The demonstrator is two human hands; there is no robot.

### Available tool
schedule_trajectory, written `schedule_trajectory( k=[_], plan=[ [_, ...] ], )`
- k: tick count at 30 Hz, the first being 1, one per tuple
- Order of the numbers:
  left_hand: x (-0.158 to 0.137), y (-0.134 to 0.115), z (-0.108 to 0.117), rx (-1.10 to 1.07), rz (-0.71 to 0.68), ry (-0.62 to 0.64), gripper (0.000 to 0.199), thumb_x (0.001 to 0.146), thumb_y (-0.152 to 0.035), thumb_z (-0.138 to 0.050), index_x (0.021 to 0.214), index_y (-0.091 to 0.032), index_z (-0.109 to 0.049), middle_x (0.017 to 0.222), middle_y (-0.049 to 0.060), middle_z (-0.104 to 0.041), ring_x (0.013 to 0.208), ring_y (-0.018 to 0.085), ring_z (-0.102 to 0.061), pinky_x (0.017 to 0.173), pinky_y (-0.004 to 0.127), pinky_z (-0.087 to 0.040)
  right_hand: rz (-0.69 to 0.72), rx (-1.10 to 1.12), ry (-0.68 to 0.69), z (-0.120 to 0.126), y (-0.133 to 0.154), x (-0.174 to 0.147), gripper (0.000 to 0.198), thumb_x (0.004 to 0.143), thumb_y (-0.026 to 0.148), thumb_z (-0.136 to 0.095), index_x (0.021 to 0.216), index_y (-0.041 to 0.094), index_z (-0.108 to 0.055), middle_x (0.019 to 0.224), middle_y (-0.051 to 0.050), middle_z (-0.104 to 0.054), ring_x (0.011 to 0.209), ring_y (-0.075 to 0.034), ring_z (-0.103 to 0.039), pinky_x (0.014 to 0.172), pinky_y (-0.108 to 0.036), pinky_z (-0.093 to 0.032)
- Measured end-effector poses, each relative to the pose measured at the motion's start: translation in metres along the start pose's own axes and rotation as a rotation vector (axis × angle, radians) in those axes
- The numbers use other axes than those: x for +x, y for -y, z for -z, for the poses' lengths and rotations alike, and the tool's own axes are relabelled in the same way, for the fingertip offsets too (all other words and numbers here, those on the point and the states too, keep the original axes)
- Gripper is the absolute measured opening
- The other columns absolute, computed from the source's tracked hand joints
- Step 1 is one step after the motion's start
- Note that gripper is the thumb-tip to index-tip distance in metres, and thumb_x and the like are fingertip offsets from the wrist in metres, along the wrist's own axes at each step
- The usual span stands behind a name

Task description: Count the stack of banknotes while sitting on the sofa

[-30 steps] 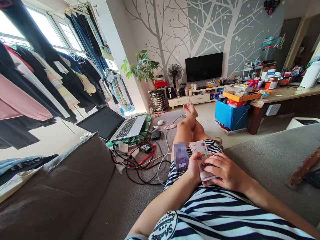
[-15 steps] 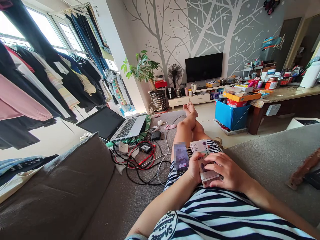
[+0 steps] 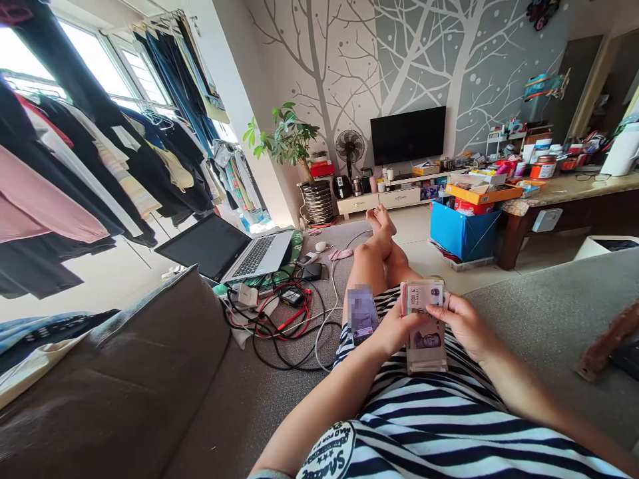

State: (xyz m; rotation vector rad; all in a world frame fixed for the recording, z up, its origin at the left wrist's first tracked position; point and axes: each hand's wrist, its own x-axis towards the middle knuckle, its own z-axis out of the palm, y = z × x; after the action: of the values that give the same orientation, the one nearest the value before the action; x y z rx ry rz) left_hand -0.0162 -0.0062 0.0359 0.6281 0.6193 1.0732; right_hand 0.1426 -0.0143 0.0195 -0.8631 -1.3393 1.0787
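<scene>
A stack of banknotes (image 3: pixel 426 340) is held over my lap, its top note showing a printed portrait and a numeral 5. My left hand (image 3: pixel 399 327) grips the stack along its left side, thumb lying across the top note. From the right, my right hand (image 3: pixel 462 324) pinches the upper part of the stack, with its thumb on top and its other fingers partly hidden behind. Just left of the hands, a phone (image 3: pixel 363 316) with a lit, partly blurred screen rests on my thigh, on the striped cloth.
Left on the sofa (image 3: pixel 279 412) are an open laptop (image 3: pixel 254 256), tangled cables (image 3: pixel 294 322) and chargers. Past my feet stand a television (image 3: pixel 408 136), a fan (image 3: pixel 349 148) and a potted plant (image 3: pixel 317 199). A blue box (image 3: pixel 464 233) sits beside a cluttered table (image 3: pixel 574 189) at right.
The banknotes have been straightened upright and moved slightly right. My right hand has gone from spread over the lower notes to gripping the stack's upper right edge.
</scene>
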Motion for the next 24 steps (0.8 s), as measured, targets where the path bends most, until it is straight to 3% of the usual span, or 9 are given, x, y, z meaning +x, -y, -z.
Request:
schedule_trajectory(
  k=[2,4,6,8,11,14,16,19,24],
  plan=[
    [-0.004,-0.01,-0.004,0.085,-0.057,0.001,0.044,0.059,-0.008,-0.079,0.1,-0.024,-0.074,0.09,0.003,-0.07,0.101,0.029,-0.062,0.094,0.035,-0.048,0.027,-0.018,-0.1,0.005,0.001,0.0,0.051,0.084,0.062,-0.074,0.114,0.021,-0.073,0.106,-0.01,-0.081,0.103,-0.034,-0.076,0.092,-0.05,-0.062],
    [-0.007,-0.015,-0.012,0.417,-0.29,-0.04,0.043,0.054,-0.008,-0.086,0.092,-0.024,-0.076,0.093,0.004,-0.064,0.11,0.03,-0.056,0.098,0.031,-0.044,0.08,-0.052,-0.2,0.011,0.002,-0.003,0.05,0.086,0.062,-0.073,0.117,0.022,-0.071,0.111,-0.01,-0.08,0.106,-0.033,-0.075,0.094,-0.049,-0.061],
    [-0.008,-0.013,-0.02,0.55,-0.423,-0.044,0.041,0.055,-0.011,-0.088,0.093,-0.024,-0.077,0.099,0.005,-0.061,0.113,0.031,-0.053,0.101,0.032,-0.042,0.121,-0.078,-0.226,0.015,0.001,-0.009,0.05,0.088,0.06,-0.072,0.121,0.023,-0.069,0.117,-0.01,-0.078,0.109,-0.032,-0.073,0.097,-0.048,-0.059],
    [-0.008,-0.006,-0.027,0.518,-0.36,0.004,0.038,0.06,-0.014,-0.085,0.096,-0.023,-0.075,0.098,0.005,-0.062,0.107,0.029,-0.056,0.099,0.036,-0.045,0.127,-0.079,-0.208,0.016,-0.003,-0.016,0.049,0.091,0.06,-0.07,0.123,0.023,-0.067,0.118,-0.01,-0.078,0.109,-0.031,-0.073,0.097,-0.046,-0.059],
    [-0.009,0.01,-0.03,0.439,-0.077,0.011,0.042,0.07,-0.023,-0.077,0.111,-0.025,-0.069,0.097,0.003,-0.068,0.097,0.026,-0.063,0.09,0.041,-0.052,0.111,-0.023,-0.284,0.012,-0.013,-0.024,0.049,0.091,0.061,-0.069,0.121,0.022,-0.067,0.113,-0.01,-0.078,0.108,-0.031,-0.072,0.097,-0.045,-0.058],
    [-0.012,0.022,-0.026,0.384,-0.003,0.046,0.05,0.075,-0.033,-0.074,0.124,-0.026,-0.066,0.112,0.006,-0.071,0.101,0.028,-0.066,0.085,0.042,-0.056,0.119,0.006,-0.334,0.006,-0.018,-0.026,0.049,0.088,0.063,-0.07,0.116,0.023,-0.068,0.111,-0.009,-0.078,0.105,-0.031,-0.072,0.094,-0.044,-0.058],
    [-0.014,0.028,-0.023,0.368,-0.041,0.077,0.054,0.078,-0.039,-0.073,0.13,-0.027,-0.064,0.121,0.008,-0.071,0.104,0.031,-0.067,0.086,0.046,-0.057,0.141,-0.023,-0.342,0.002,-0.018,-0.025,0.046,0.09,0.063,-0.067,0.116,0.024,-0.065,0.111,-0.009,-0.076,0.103,-0.031,-0.071,0.095,-0.044,-0.057],
    [-0.013,0.033,-0.023,0.399,-0.188,0.154,0.056,0.08,-0.04,-0.075,0.133,-0.025,-0.064,0.128,0.009,-0.071,0.119,0.032,-0.064,0.102,0.047,-0.052,0.191,-0.156,-0.362,-0.001,-0.019,-0.024,0.046,0.094,0.059,-0.064,0.125,0.026,-0.059,0.118,-0.01,-0.072,0.109,-0.03,-0.068,0.103,-0.049,-0.053],
    [-0.005,0.03,-0.027,0.537,-0.373,0.188,0.04,0.084,-0.045,-0.074,0.116,-0.02,-0.074,0.119,0.009,-0.076,0.126,0.032,-0.061,0.114,0.044,-0.043,0.285,-0.324,-0.291,-0.001,-0.023,-0.014,0.072,0.1,0.054,-0.057,0.16,0.027,-0.029,0.148,-0.013,-0.056,0.136,-0.03,-0.056,0.117,-0.052,-0.043]
  ],
)
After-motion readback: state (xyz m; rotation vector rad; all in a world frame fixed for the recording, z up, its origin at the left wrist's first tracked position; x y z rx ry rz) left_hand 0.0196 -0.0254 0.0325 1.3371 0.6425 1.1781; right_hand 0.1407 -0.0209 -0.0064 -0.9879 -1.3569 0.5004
